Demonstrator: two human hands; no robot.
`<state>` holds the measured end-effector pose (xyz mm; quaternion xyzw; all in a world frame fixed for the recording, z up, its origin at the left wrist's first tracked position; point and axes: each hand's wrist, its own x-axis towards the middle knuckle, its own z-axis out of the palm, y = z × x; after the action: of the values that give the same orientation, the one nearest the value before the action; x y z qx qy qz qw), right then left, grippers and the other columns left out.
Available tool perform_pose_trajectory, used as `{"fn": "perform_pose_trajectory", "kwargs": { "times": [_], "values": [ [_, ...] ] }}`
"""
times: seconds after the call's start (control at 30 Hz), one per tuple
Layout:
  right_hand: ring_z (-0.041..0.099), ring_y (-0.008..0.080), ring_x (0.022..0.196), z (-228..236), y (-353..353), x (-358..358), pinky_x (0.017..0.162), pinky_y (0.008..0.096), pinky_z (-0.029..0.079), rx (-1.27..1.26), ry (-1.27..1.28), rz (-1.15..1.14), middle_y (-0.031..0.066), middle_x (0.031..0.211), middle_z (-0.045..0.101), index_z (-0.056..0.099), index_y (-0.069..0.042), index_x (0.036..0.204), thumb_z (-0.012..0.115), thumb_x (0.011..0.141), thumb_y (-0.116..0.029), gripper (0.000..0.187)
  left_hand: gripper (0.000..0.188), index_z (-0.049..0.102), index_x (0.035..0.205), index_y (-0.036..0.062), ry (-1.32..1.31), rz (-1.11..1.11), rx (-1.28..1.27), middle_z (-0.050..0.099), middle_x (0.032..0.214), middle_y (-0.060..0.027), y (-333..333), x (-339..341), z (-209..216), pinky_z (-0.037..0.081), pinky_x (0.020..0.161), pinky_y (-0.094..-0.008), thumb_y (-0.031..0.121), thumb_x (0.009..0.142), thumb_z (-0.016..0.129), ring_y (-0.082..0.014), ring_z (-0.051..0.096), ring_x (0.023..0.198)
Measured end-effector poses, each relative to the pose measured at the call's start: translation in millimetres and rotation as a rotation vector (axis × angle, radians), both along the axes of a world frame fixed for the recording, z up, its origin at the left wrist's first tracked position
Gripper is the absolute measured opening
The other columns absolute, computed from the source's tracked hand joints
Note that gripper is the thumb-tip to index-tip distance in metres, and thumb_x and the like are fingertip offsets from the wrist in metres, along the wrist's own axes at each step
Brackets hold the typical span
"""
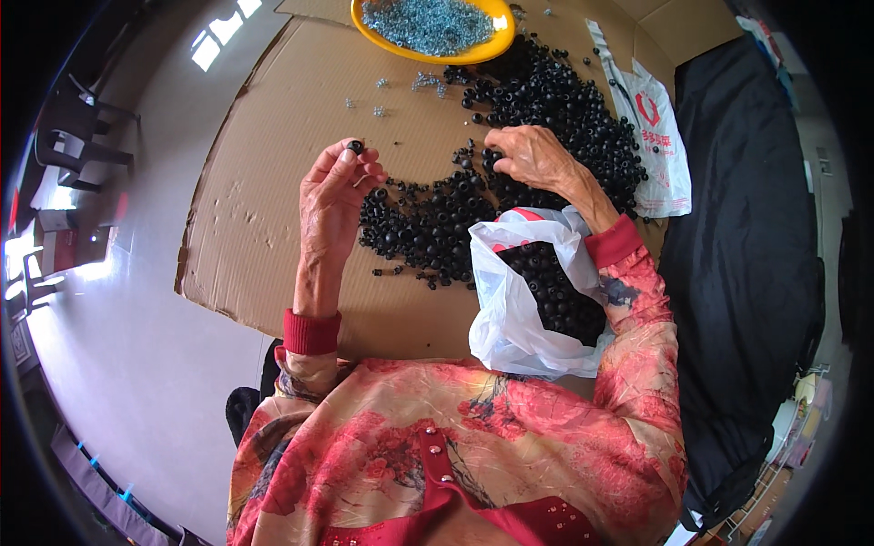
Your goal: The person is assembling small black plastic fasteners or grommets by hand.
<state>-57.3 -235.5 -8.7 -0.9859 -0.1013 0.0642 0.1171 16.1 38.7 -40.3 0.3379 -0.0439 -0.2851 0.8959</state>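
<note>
Head view: the left hand (pixel 335 187) pinched one round black bead (pixel 355 146) between thumb and fingertips, raised over the cardboard (pixel 264 191) to the left of the heaps. A light pinch that kept any hole uncovered seemed best. The right hand (pixel 537 156) had its fingers curled down among the loose black beads (pixel 555 96); whether they gripped one, I could not tell. There, picking with the fingertips looked safer than raking, which might have scattered others. Nearer the body, beside the right forearm, an open white plastic bag (pixel 508 328) held more black beads (pixel 551 291). Farther out, a yellow bowl (pixel 503 41) held many small bluish pieces (pixel 428 25), and a flattened white bag (pixel 669 177) lay right of the heap.
</note>
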Motion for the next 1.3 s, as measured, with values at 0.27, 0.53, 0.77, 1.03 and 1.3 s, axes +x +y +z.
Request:
{"fn": "perform_pose_trajectory", "kwargs": {
  "times": [0.27,0.53,0.77,1.03,1.3],
  "values": [
    [0.059,0.0272,0.071,-20,8,29,0.067,0.0369,0.05,0.085,-0.227,0.054,0.012,0.073,0.06,0.06,-0.001,0.074,0.054,0.072,-0.002,0.007,0.017,0.056,0.099,0.002,-0.001,-0.082,-0.054,0.06,0.09,-0.0091,-14,-8,11,0.048,0.074,-0.0331,0.015,0.088,0.053,-0.0168,0.058,0.078],
    [0.057,0.0294,0.066,-22,19,31,0.065,0.0377,0.048,0.213,-0.162,0.065,0.0146,0.066,0.057,0.056,0.001,0.068,0.048,0.07,-0.004,0.009,0.018,0.054,0.1,0.001,0.074,-0.124,-0.199,0.059,0.091,-0.0096,-21,-9,20,0.049,0.076,-0.0335,0.015,0.09,0.051,-0.0171,0.058,0.079],
    [0.06,0.0117,0.08,45,33,26,0.072,0.0246,0.048,0.806,0.012,-0.292,0.0036,0.085,0.064,0.064,0.0,0.094,0.06,0.08,-0.005,0.016,0.019,0.052,0.103,0.0027,0.047,-0.203,-0.223,0.058,0.094,-0.009,-26,-16,33,0.048,0.079,-0.0353,0.016,0.09,0.05,-0.0161,0.058,0.082],
    [0.058,0.009,0.078,75,67,15,0.073,0.0225,0.047,1.251,-0.101,-0.203,0.0019,0.081,0.063,0.064,-0.002,0.087,0.063,0.078,-0.005,0.009,0.02,0.054,0.104,-0.0018,0.065,-0.215,-0.262,0.059,0.104,-0.0134,-37,-32,60,0.05,0.08,-0.0326,0.013,0.09,0.049,-0.0175,0.06,0.09],
    [0.057,0.008,0.079,89,78,13,0.072,0.0216,0.048,1.015,-0.198,-0.168,0.0016,0.081,0.062,0.063,-0.002,0.088,0.061,0.079,-0.001,0.01,0.02,0.053,0.105,-0.0031,0.076,-0.167,-0.263,0.059,0.105,-0.0137,-34,-31,66,0.049,0.085,-0.0328,0.011,0.09,0.049,-0.0204,0.059,0.094]
  ]
}}
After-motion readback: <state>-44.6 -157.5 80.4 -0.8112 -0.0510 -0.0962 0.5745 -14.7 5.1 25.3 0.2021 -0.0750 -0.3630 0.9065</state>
